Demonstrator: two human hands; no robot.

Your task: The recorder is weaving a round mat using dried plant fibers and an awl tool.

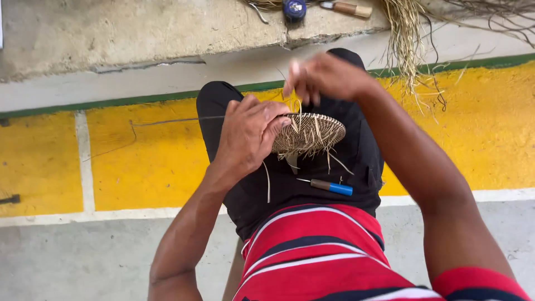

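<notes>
A round woven straw disc (312, 134) with loose fibre ends rests over my lap. My left hand (248, 134) grips its left edge. My right hand (323, 77) is above the disc, fingers pinched on a thin straw strand that rises from the weave. A long thin fibre (167, 120) runs out to the left from under my left hand. A small awl with a brown and blue handle (330, 187) lies on my black trousers just below the disc.
A bundle of dry straw (407, 39) hangs over the concrete step ahead. A blue round object (293, 8) and a wooden-handled tool (348, 8) lie on that step. The floor is painted yellow with white lines.
</notes>
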